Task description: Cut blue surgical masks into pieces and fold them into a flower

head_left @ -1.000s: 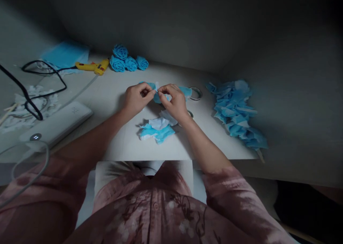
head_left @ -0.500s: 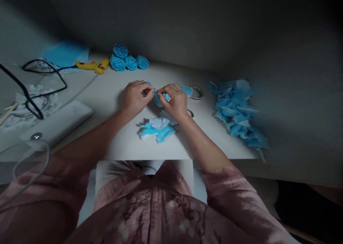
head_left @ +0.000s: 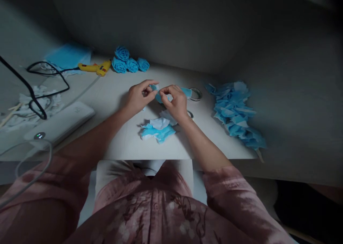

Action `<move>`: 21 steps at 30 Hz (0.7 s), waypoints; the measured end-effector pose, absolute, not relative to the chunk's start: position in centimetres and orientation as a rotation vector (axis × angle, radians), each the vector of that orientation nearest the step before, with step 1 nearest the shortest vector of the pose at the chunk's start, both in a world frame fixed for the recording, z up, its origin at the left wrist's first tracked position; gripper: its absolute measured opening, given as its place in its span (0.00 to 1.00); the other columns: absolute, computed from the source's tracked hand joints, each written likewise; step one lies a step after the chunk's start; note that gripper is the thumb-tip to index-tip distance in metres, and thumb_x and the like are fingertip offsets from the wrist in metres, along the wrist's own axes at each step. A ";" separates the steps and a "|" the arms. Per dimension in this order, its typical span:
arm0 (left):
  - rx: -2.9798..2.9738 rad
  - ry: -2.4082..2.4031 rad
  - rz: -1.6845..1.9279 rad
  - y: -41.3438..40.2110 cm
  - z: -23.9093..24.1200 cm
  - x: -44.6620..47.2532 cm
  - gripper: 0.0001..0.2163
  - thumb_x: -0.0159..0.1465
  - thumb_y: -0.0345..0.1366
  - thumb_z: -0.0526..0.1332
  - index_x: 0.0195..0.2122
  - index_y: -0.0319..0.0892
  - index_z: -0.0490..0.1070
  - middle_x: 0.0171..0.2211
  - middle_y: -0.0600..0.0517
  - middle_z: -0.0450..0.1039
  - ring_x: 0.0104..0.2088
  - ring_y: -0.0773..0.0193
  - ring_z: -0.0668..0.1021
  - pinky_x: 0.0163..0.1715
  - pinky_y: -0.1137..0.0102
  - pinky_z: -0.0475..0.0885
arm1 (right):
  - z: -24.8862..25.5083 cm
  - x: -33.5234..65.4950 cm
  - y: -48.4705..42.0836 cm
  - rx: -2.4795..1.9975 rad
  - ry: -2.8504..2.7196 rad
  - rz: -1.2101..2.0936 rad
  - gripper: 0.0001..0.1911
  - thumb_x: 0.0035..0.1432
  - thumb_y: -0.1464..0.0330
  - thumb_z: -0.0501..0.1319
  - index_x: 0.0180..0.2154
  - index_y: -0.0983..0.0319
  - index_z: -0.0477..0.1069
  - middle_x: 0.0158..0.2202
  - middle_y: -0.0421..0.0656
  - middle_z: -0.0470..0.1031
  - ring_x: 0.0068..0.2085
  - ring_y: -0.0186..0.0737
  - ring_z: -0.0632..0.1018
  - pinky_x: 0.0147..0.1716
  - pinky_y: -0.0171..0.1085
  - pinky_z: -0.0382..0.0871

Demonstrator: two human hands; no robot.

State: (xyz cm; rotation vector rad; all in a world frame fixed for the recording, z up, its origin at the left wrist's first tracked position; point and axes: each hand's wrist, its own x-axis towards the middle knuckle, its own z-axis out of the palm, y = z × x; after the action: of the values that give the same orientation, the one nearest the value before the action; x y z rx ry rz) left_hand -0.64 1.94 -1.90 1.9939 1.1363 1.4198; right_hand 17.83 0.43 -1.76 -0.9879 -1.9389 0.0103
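Observation:
My left hand and my right hand meet over the middle of the white table. Both pinch one small blue fabric piece between their fingertips; most of it is hidden by my fingers. Just below my hands lies a small heap of blue and white scraps. A metal ring sits right of my right hand, and part of another ring shows by my right wrist.
Three blue fabric roses and a yellow glue gun lie at the back. A pile of blue cut pieces is on the right. On the left are a black cable, white scraps, a white device.
My hands stay together on the blue piece; the fingers have shifted slightly, working it between the tips. The view has tilted a little.

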 end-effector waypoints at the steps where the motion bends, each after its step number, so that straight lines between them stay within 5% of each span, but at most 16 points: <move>1: 2.022 1.134 1.402 1.9 -1.9 -0.7 0.14 0.61 0.34 0.63 0.47 0.42 0.80 0.28 0.55 0.75 0.31 0.65 0.75 0.37 0.71 0.70 | -1.8 17.8 0.4 -0.989 -1.948 0.012 0.10 0.70 0.66 0.59 0.35 0.59 0.76 0.35 0.43 0.81 0.39 0.42 0.77 0.44 0.41 0.67; 12: 2.167 1.274 1.371 2.0 -1.8 -0.8 0.08 0.59 0.31 0.64 0.35 0.45 0.84 0.28 0.52 0.80 0.32 0.61 0.77 0.42 0.65 0.70 | -1.7 17.5 0.0 -1.050 -1.982 0.038 0.12 0.71 0.64 0.58 0.34 0.58 0.74 0.35 0.44 0.80 0.40 0.44 0.76 0.46 0.43 0.66; 21: 1.786 1.224 1.372 1.6 -2.1 -0.1 0.06 0.56 0.34 0.64 0.30 0.41 0.82 0.27 0.52 0.81 0.28 0.64 0.76 0.32 0.70 0.68 | -1.9 17.3 0.0 -1.050 -2.020 0.067 0.11 0.70 0.64 0.56 0.34 0.58 0.72 0.35 0.44 0.79 0.40 0.43 0.76 0.45 0.41 0.66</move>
State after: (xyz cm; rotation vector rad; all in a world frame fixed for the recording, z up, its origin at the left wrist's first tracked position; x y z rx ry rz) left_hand -0.09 1.61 -2.07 1.7860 1.2236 1.3725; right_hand 17.31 0.03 -1.90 -1.0499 -2.0201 0.0669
